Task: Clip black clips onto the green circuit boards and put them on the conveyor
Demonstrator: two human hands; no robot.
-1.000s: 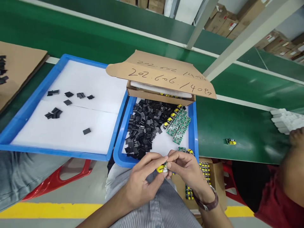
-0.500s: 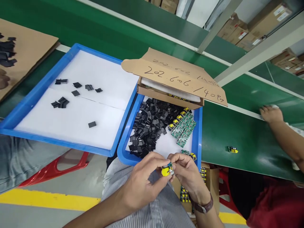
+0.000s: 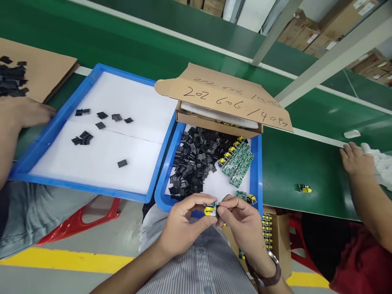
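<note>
My left hand point(image 3: 183, 222) and my right hand point(image 3: 240, 220) meet over my lap, both pinched on a small circuit board with a yellow part point(image 3: 210, 209). They hover just in front of the near rim of a small blue tray point(image 3: 256, 171). That tray holds a heap of black square pieces point(image 3: 196, 161) and a row of green circuit boards point(image 3: 237, 160). One more board point(image 3: 247, 198) lies at the tray's near right corner.
A large blue tray point(image 3: 58, 122) with white foam and a few black pieces sits to the left. An open cardboard box point(image 3: 223, 102) stands behind the small tray. A lone board point(image 3: 305, 188) lies on the green belt. Other people's hands work at far left point(image 3: 23, 114) and far right point(image 3: 355, 159).
My hands have turned the small board slightly and stayed together. The person at left has brought a hand to the large tray's edge; the right person's hand has shifted along the belt.
</note>
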